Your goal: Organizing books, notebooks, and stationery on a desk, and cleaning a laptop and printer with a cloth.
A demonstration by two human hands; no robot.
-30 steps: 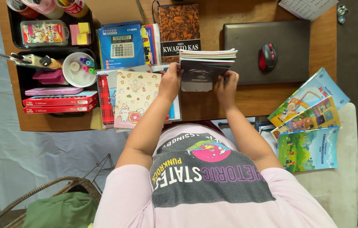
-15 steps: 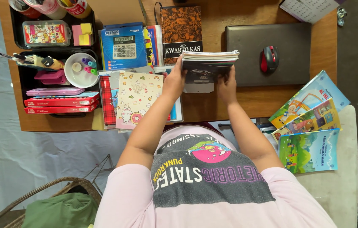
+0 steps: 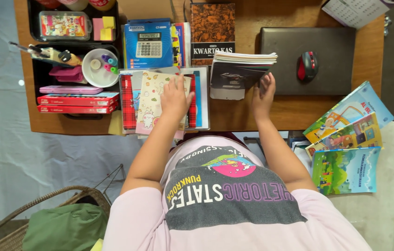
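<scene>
Left hand [image 3: 174, 98] lies flat on a notebook [image 3: 153, 100]; open right hand [image 3: 263, 91] beside book stack [image 3: 238, 72]; markers in bowl [image 3: 95, 76].

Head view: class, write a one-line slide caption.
Left hand flat on a cartoon-print notebook; right hand open beside a stack of exercise books on the wooden desk.

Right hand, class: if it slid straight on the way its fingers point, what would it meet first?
Judging by the head view, the right hand points up the desk, probably meeting the stack of notebooks at its edge; depth is unclear.
</scene>
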